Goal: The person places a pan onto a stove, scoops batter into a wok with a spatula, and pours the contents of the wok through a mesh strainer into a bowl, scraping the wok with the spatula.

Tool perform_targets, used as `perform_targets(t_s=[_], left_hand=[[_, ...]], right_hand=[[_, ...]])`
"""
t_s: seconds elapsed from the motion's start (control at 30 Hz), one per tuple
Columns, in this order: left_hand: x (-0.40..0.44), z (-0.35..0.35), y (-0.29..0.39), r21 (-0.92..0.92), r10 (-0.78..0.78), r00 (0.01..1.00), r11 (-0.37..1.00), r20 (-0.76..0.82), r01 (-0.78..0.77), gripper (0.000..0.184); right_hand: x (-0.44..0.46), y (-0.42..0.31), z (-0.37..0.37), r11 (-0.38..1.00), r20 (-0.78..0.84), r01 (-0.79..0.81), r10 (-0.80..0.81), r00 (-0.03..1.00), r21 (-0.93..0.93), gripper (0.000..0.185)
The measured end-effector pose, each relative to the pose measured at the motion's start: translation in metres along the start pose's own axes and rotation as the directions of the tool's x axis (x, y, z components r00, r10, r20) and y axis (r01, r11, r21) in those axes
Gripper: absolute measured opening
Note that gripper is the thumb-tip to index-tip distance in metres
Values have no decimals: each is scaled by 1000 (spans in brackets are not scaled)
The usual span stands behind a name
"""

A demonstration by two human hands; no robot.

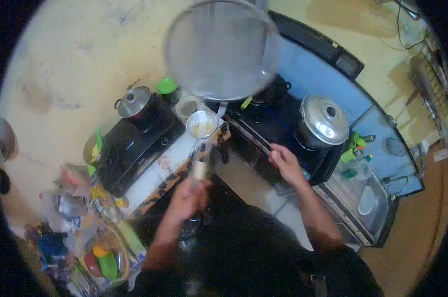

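Observation:
My left hand (188, 199) is closed round a blurred, pale handle (199, 169) that points up and away from me. Along that line, close to the camera, hangs a large round grey rimmed utensil (221, 52), like a pan or sieve. Blur hides whether the handle joins it. Just beyond the handle is a small white bowl-shaped vessel (202, 123) with something yellowish inside. My right hand (286, 166) is beside the front edge of the black stove (278, 121), its fingers partly bent and apart, with nothing clearly visible in them.
A large lidded metal pot (325, 121) stands on the stove, with a dark pan (271, 94) behind. Left, another lidded pot (136, 103) sits on a black cooker (130, 151). A sink (370, 203) lies right; a basket (127, 262) and bags (68, 208) fill the lower left.

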State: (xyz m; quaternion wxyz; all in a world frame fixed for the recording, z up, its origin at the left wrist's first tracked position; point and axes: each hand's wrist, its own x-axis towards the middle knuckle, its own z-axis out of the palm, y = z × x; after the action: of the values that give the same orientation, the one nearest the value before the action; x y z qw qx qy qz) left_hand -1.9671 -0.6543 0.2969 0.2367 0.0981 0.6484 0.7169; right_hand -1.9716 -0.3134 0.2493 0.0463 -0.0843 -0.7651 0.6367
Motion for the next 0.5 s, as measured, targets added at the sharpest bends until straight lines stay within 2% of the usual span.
perform_targets(t_s=[0.03,0.07,0.1,0.17,0.27,0.37,0.47,0.5], left_hand=[[-3,-24,11,126,30,996,992,-82,-20,28],[-5,-45,14,32,42,992,999,-118,-39,28],[-6,-62,18,-58,52,986,996,-156,-62,29],[-12,-79,36,60,87,953,996,-289,-73,28],[-13,-96,36,46,90,928,996,-361,-78,27],[-12,-95,30,1,77,903,996,-422,-84,25],[-10,-73,33,13,67,846,997,-530,-70,24],[-9,-69,29,1,57,838,998,-543,-67,24]], right_hand=[[22,8,7,996,-70,38,-44,997,-78,45],[43,13,13,986,-133,68,-89,987,-155,45],[62,13,22,989,-179,32,-58,982,-143,46],[104,9,34,992,-273,-33,0,962,-119,48],[181,43,35,914,-312,-7,-132,941,-405,49],[240,62,37,864,-332,-55,-134,934,-501,50],[303,105,39,757,-361,-96,-193,912,-646,55],[314,103,43,760,-377,-131,-158,913,-637,55]])
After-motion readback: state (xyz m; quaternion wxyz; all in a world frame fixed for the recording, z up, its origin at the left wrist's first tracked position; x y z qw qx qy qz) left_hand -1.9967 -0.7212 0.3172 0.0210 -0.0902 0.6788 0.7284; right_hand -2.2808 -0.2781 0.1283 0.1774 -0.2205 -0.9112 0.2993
